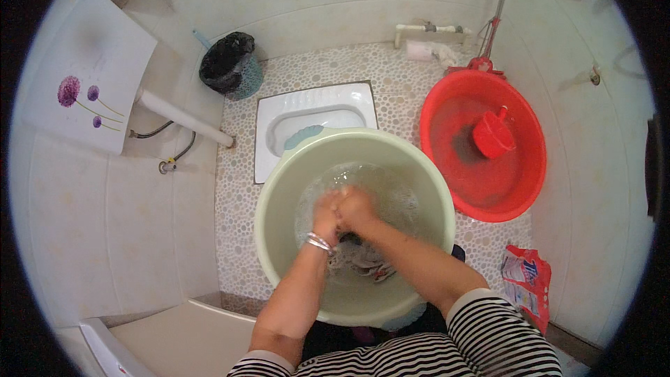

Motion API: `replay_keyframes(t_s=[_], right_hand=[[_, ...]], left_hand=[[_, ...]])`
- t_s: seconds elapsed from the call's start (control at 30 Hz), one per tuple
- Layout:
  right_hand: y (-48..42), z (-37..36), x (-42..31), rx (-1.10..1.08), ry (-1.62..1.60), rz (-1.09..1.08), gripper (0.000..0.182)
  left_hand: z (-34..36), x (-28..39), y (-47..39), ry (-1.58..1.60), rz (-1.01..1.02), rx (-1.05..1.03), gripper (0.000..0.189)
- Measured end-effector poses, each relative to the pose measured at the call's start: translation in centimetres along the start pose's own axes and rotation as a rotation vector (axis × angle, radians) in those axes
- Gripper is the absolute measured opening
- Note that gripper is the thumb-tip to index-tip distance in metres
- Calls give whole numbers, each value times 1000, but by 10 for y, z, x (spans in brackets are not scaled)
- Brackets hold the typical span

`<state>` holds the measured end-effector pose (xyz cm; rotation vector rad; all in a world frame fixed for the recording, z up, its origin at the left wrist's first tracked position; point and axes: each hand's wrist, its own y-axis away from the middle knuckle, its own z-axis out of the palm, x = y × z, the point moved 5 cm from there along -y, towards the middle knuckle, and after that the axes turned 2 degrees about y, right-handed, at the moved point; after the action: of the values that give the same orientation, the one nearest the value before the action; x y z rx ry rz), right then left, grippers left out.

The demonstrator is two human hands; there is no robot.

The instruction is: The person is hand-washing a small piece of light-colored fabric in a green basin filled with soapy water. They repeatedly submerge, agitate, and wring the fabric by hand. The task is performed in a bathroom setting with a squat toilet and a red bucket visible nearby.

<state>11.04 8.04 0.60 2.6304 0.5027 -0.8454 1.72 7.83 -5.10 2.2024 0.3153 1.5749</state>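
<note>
A large pale green plastic basin (268, 241) stands in front of me, holding cloudy, sudsy water. My left hand (328, 215), with silver bangles at the wrist, presses against my right hand (356, 208) over the middle of the basin. Both hands are blurred, their fingers bunched together, and a dark bit of wet cloth (349, 237) shows just below them. Whether either hand grips that cloth cannot be made out. Nearer to me in the water lies more wet fabric (366, 264), greyish with some red.
Right of the basin is a red tub (539, 167) with water and a red dipper (493, 135). A red detergent bag (527, 285) lies near the right wall. Beyond the basin are a squat toilet (314, 95), a lined bin (246, 76) and a mop (492, 36).
</note>
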Motion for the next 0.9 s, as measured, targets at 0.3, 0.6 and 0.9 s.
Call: replay_keyframes(t_s=[0.3,0.6,0.9], right_hand=[[2,11,12,198,-549,486,30],[-3,-1,63,425,-222,498,31],[-3,32,22,261,-674,207,29]], left_hand=[[4,42,20,-317,400,33,23],[-9,-10,-3,86,45,221,21],[2,-25,0,813,-379,134,23]])
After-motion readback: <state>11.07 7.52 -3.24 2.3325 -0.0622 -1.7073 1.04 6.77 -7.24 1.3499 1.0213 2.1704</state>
